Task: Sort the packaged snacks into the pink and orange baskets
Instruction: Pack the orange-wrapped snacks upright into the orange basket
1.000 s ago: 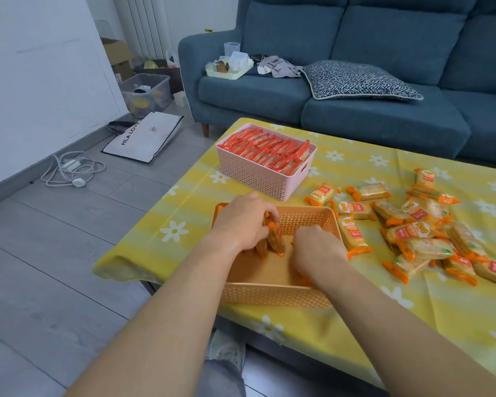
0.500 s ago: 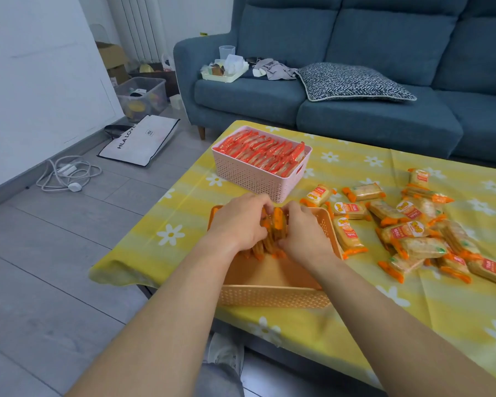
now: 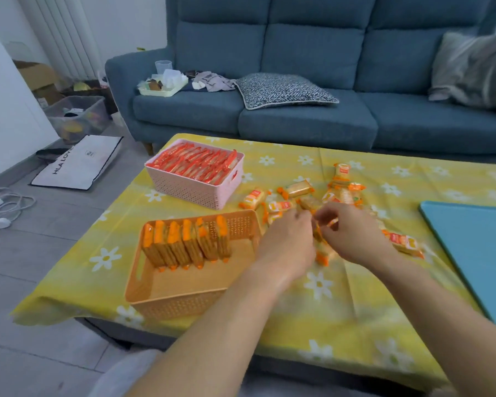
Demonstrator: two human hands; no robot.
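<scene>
Orange-ended packs (image 3: 184, 245) stand rowed in the orange basket (image 3: 181, 295), left hand (image 3: 287, 242) and right hand (image 3: 352, 233) curl over the pile (image 3: 297, 190), grip unclear, bag (image 3: 78, 164) reads "HLA LOVE".

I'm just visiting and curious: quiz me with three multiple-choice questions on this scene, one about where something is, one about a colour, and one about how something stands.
1. Where is the pink basket relative to the orange basket?
A. Inside it
B. Beyond it, nearer the sofa
C. On the floor

2. What colour is the tray at the far right?
A. Black
B. Red
C. Blue

3. How are the snacks in the orange basket arranged?
A. Upright in a row
B. Flat in a heap
C. None there

Answers:
1. B, it sits past the orange basket's far wall.
2. C, its surface is plainly blue.
3. A, they stand on edge, side by side.
</scene>
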